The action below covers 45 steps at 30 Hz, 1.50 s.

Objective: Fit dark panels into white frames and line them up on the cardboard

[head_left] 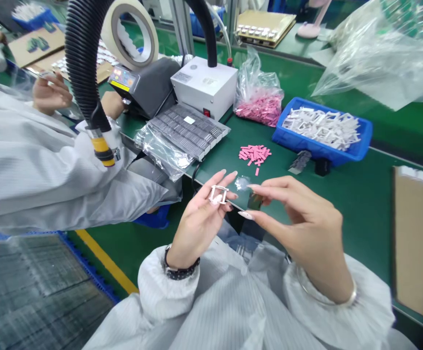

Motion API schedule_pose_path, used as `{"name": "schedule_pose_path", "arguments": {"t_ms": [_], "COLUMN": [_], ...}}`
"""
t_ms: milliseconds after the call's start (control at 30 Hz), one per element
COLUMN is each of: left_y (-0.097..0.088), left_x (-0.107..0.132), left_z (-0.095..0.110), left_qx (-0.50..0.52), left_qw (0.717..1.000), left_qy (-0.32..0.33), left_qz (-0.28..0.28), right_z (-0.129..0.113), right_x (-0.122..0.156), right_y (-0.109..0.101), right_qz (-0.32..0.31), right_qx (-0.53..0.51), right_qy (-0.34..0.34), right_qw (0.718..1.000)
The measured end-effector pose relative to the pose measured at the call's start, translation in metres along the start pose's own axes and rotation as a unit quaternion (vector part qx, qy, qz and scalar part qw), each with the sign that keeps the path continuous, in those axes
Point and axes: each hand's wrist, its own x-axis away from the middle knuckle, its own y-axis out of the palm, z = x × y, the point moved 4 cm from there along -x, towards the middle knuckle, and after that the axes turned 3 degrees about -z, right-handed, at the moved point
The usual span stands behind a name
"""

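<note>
The left hand (200, 209) grasps a small white plastic frame (220, 187), propped between the thumb and the spread fingers, its open middle facing up. The right hand (298, 218) is half curled beside it, thumb and forefinger parted; a dark patch shows between them, and I cannot tell whether anything is pinched there. Close by the right forefinger lies a clear, crinkled scrap of film (242, 183); whether they touch is unclear.

For careful handling, the frame is probably best steadied by its outer bars with light pressure, since such slim legs look likely to flex. Keeping the left thumb off the opening would leave the inner faces reachable, and the right fingertips would do well to come in squarely rather than across a leg.

Just beyond the hands, flat matte pink strips (255, 154) lie in a loose heap on the smooth green tabletop (360, 204); more fill a glossy transparent bag (258, 104) farther ahead. Beyond the right hand, a blue plastic bin (342, 156) holds a tangle of angular white frames (322, 127). Well to that hand's right lies a flat brown cardboard sheet (418, 243).
</note>
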Motion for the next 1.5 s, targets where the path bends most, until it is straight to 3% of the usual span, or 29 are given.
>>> {"name": "schedule_pose_path", "arguments": {"t_ms": [233,600,867,1167,1500], "left_y": [-0.003,-0.003,-0.005,-0.002,0.004], "left_x": [-0.001,-0.005,-0.006,-0.005,-0.005], "left_z": [0.004,-0.013,-0.012,-0.016,-0.022], "left_qx": [0.024,0.055,0.004,0.028,0.025], "left_qw": [0.999,0.997,1.0,0.999,0.999], "left_qy": [-0.025,-0.059,-0.014,-0.014,-0.013], "left_qz": [-0.012,0.01,0.017,-0.006,0.017], "right_z": [-0.001,-0.001,-0.001,-0.005,-0.012], "right_x": [-0.003,-0.005,-0.004,-0.001,0.005], "right_y": [0.004,0.004,0.0,0.0,0.0], "right_qz": [-0.022,-0.009,-0.004,0.02,0.038], "right_qx": [0.011,0.026,0.029,0.045,0.087], "right_qy": [-0.005,0.002,0.0,0.015,0.009], "right_qw": [1.0,1.0,1.0,0.999,0.995]}}
